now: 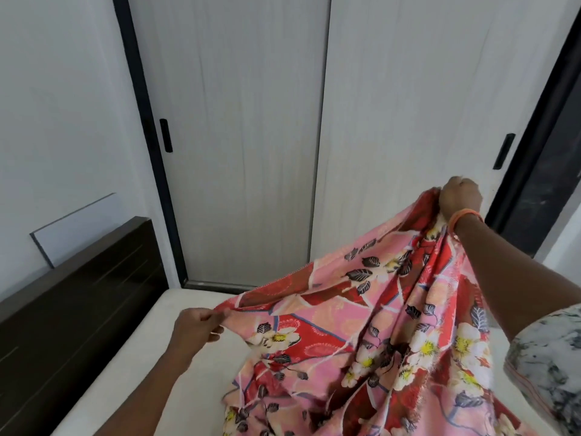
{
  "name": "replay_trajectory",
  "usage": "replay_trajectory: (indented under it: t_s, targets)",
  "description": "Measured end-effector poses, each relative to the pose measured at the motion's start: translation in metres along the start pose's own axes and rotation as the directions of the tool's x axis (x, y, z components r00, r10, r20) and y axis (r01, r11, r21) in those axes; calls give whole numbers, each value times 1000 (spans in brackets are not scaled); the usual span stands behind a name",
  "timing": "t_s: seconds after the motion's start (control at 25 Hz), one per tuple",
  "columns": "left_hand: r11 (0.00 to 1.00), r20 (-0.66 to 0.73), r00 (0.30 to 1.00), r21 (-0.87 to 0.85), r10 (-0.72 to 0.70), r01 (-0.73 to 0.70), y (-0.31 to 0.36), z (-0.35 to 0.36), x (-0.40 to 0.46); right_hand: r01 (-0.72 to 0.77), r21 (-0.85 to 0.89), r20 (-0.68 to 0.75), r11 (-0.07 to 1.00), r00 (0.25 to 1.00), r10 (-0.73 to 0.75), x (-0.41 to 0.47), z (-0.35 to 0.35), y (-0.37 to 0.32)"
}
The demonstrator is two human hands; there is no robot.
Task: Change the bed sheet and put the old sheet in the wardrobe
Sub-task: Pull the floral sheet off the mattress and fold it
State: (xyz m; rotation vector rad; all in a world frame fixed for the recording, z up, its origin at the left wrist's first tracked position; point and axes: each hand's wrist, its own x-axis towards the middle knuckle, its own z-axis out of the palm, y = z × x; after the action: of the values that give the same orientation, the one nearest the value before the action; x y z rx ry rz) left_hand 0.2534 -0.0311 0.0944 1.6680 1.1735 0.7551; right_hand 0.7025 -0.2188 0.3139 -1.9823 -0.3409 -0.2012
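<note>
both hands, left hand (196, 325) and right hand (459, 196), grip floral sheet (361, 325) before closed wardrobe (251, 136).

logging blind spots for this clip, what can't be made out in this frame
Head view only:
- Wardrobe interior: hidden behind closed sliding doors.
- Mattress right part: covered by the floral sheet; foot end cut off by the bottom edge.
- Right hand grip: fingers face away, bunched cloth hides them.
- Sheet's full size: cut off at the bottom edge.

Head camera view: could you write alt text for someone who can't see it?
Two hands hold up a pink-and-red floral bed sheet over a bare white mattress: the left hand pinches one edge low, the right hand grips another high. Closed grey wardrobe doors stand behind; a dark headboard is at left.
</note>
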Motion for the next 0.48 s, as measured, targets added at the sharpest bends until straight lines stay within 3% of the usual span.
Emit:
replay_trajectory:
  t_s: [0.12,0.28,0.48]
  targets:
    - [989,-102,995,-145,10,-24,32,7,8,-12,18,132,1000,991,9,20,13,9]
    - [985,-138,988,-148,67,-87,65,30,-2,24,27,23,999,999,-25,4,8,49]
    - [948,-3,1000,-318,-8,7,83,65,-17,-72,55,107,996,992,66,-10,0,104]
